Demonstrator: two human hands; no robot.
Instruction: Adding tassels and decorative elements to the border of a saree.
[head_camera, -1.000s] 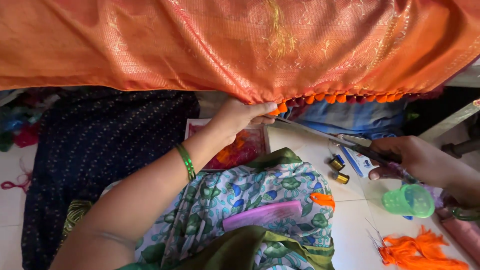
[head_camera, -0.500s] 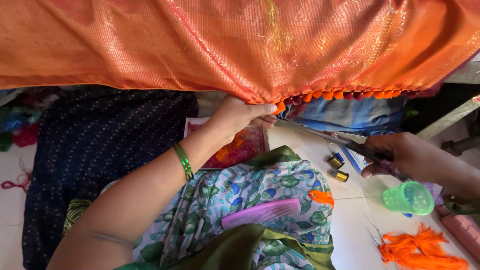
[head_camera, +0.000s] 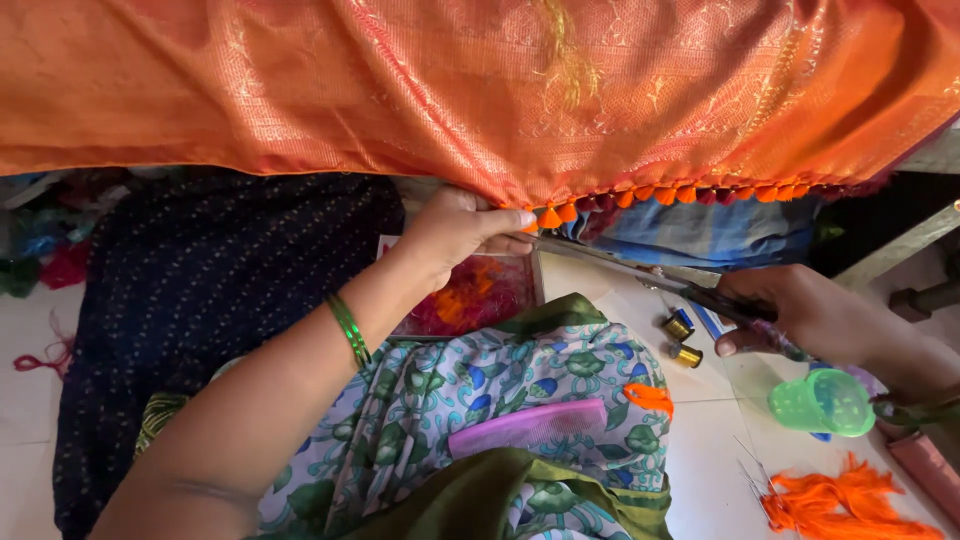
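Orange silk fabric (head_camera: 480, 90) with a woven gold pattern hangs across the whole top of the view, shiny and softly creased, its lower edge trimmed with a row of small orange and maroon tassels (head_camera: 680, 193) that runs to the right. At the spot where the tassel row begins, the left hand (head_camera: 455, 232) pinches the hem, thumb pressed on top and fingers curled beneath, the forearm stretching up from the lower left with green bangles (head_camera: 349, 330) at the wrist. Well to the right and lower, the right hand (head_camera: 800, 315) is closed around the handles of a pair of scissors (head_camera: 690, 290), whose long blades slant up and left toward the pinched edge without touching it. A pink comb (head_camera: 528, 428) lies on the green floral-print lap (head_camera: 500, 400) below. Two small gold thread spools (head_camera: 682, 340) sit on the white floor just left of the right hand, a green plastic cup (head_camera: 822, 402) lies beneath it, and a bundle of orange threads (head_camera: 845, 505) rests at the lower right. Dark dotted cloth (head_camera: 200, 290) spreads at left.
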